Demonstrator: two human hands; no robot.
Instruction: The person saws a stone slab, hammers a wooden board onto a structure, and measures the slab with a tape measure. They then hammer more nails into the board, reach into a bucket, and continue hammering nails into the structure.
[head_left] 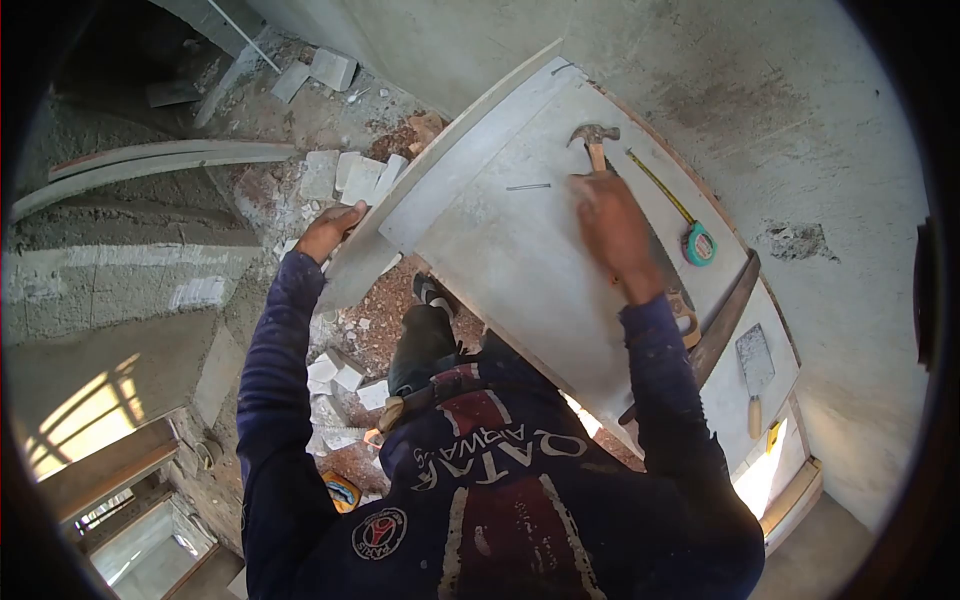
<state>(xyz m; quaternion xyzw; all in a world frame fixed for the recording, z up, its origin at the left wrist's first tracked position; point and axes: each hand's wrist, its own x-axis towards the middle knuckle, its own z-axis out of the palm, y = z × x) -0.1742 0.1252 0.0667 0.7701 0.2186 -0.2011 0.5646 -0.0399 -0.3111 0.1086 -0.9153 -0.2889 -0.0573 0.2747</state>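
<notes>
Head view looks down on a grey board (520,250) propped above a rubble-strewn floor (370,320). Right hand (615,225) is closed around the wooden handle of a hammer (595,140), whose head lies on the board's far part. Left hand (330,230) grips the board's left edge. A nail (528,186) lies just left of the hammer; a tape measure (698,243) sits to its right.

right hand (612,225) gripping hammer (594,143) on grey board (520,260), left hand (330,230) holding board edge, tape measure (697,243) nearby
</notes>
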